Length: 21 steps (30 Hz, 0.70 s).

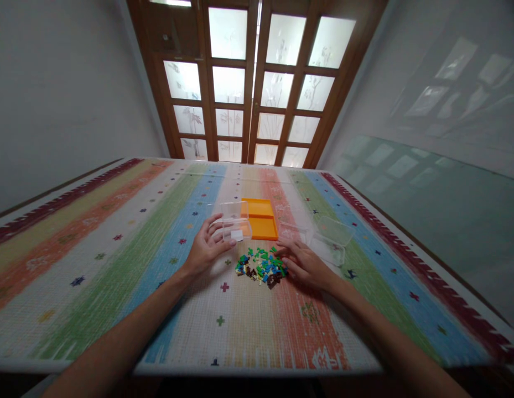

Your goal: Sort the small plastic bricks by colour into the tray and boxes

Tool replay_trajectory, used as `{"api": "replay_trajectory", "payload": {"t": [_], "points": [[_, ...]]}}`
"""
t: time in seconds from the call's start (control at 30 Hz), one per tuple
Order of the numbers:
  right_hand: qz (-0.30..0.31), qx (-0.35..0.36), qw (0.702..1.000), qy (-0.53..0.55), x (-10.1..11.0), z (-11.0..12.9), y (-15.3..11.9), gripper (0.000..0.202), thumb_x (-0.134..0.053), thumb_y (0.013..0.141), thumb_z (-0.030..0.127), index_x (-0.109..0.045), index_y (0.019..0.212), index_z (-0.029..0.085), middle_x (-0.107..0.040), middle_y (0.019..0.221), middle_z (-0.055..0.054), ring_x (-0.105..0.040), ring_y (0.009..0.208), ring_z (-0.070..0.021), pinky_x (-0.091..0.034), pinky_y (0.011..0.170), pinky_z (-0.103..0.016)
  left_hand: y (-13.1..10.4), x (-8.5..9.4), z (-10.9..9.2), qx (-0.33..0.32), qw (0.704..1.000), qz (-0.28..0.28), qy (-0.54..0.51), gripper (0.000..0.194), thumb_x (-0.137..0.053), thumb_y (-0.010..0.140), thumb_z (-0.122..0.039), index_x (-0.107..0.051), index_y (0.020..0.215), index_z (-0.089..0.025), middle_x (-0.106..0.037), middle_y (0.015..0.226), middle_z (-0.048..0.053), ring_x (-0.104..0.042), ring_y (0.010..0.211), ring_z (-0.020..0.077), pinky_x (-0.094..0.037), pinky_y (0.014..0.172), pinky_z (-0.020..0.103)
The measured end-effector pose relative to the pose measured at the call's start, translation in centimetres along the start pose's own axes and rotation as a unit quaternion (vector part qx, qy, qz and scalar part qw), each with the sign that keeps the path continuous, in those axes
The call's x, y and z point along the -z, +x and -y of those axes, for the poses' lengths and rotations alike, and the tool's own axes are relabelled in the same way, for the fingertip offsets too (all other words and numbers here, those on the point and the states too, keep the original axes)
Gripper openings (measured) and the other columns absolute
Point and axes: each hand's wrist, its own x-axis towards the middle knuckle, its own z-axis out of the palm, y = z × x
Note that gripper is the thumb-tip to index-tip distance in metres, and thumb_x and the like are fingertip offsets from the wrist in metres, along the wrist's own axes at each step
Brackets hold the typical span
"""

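Observation:
My left hand [207, 243] is curved round the left side of a clear plastic box [242, 231] with its lid raised, the thumb at the near edge. Inside that box lies a small white piece [237, 235]. A loose pile of small building bricks [263, 266] in green, blue, brown, yellow and white lies in front of the box. My right hand [302, 262] rests over the pile's right edge with its fingers apart and slightly bent. Nothing shows between them, though the fingertips are partly hidden.
Behind the pile lies an open orange tray [265, 228] with two shallow halves. More clear plastic boxes [329, 249] stand at its right, one with its lid open. A striped cloth [190, 326] covers the table; wood-framed glass doors [250, 83] stand beyond.

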Motion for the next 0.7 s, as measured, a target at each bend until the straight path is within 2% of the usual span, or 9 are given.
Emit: {"api": "replay_trajectory", "payload": {"t": [0.13, 0.3, 0.43, 0.7], "points": [[-0.010, 0.005, 1.000, -0.027, 0.1, 0.1, -0.3, 0.036, -0.046, 0.098, 0.027, -0.053, 0.133, 0.019, -0.074, 0.110, -0.010, -0.063, 0.102, -0.0249, -0.047, 0.092, -0.043, 0.0, 0.0, 0.0, -0.001, 1.000, 0.000, 0.004, 0.074, -0.087, 0.063, -0.018, -0.050, 0.127, -0.025, -0.064, 0.121, 0.007, -0.067, 0.107, 0.0219, -0.052, 0.102, 0.045], [0.020, 0.019, 0.999, -0.042, 0.0, 0.5, -0.4, 0.041, -0.042, 0.099, 0.027, -0.049, 0.139, 0.019, -0.072, 0.118, -0.010, -0.061, 0.108, -0.0249, -0.046, 0.095, -0.044, -0.1, -0.1, -0.1, -0.002, 1.000, 0.002, 0.007, 0.074, -0.087, 0.063, -0.018, -0.050, 0.127, -0.025, -0.064, 0.120, 0.007, -0.067, 0.106, 0.0222, -0.053, 0.102, 0.046], [0.024, 0.010, 0.998, -0.058, 0.2, 0.6, -0.5, 0.041, -0.041, 0.100, 0.030, -0.050, 0.140, 0.021, -0.073, 0.118, -0.008, -0.061, 0.106, -0.0238, -0.046, 0.096, -0.043, -0.1, -0.1, -0.2, -0.002, 1.000, -0.002, 0.009, 0.073, -0.087, 0.063, -0.018, -0.051, 0.126, -0.024, -0.064, 0.120, 0.007, -0.068, 0.105, 0.0218, -0.053, 0.102, 0.045], [0.009, 0.026, 0.991, -0.134, 1.0, 0.5, -1.6, 0.032, -0.044, 0.100, 0.033, -0.064, 0.121, 0.018, -0.072, 0.105, -0.011, -0.062, 0.092, -0.0220, -0.049, 0.085, -0.038, -0.1, -0.2, -0.3, 0.000, 1.000, -0.005, 0.011, 0.073, -0.086, 0.062, -0.017, -0.052, 0.126, -0.025, -0.065, 0.118, 0.007, -0.068, 0.105, 0.0234, -0.054, 0.100, 0.047]]}}
